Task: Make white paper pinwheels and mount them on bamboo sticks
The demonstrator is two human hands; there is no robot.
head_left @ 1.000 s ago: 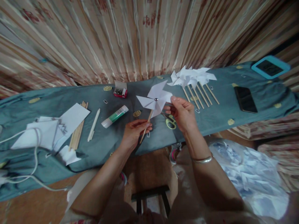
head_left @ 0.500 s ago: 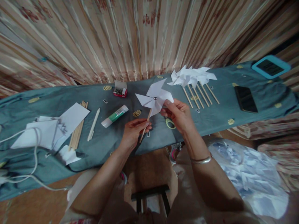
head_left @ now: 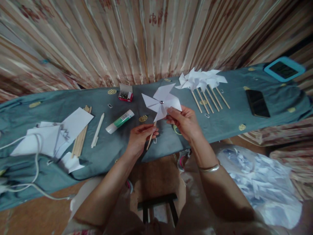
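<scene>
A white paper pinwheel (head_left: 163, 94) with a silver pin at its centre is held above the table in front of me. My left hand (head_left: 140, 137) is closed around its wooden stick (head_left: 150, 141), below the blades. With thumb and fingers, my right hand (head_left: 184, 120) pinches the lower right blade. Under that hand, a pair of scissors with a yellow-green handle (head_left: 176, 129) lies partly hidden. Left of the pinwheel are a glue stick (head_left: 120, 121) and a small red box of metal pins (head_left: 126, 95).
Several finished pinwheels (head_left: 201, 80) lie at the back right, near a black phone (head_left: 258, 103) and a blue-framed clock (head_left: 284, 69). Leftward are a white pen (head_left: 97, 130), wooden sticks (head_left: 81, 142), paper sheets (head_left: 46, 138) and a white cable (head_left: 37, 166). A bag of paper pieces (head_left: 261, 182) stands below right.
My right hand has shifted slightly left and down along the blade, and the pinwheel's blades have turned a little. My left hand keeps its hold on the stick.
</scene>
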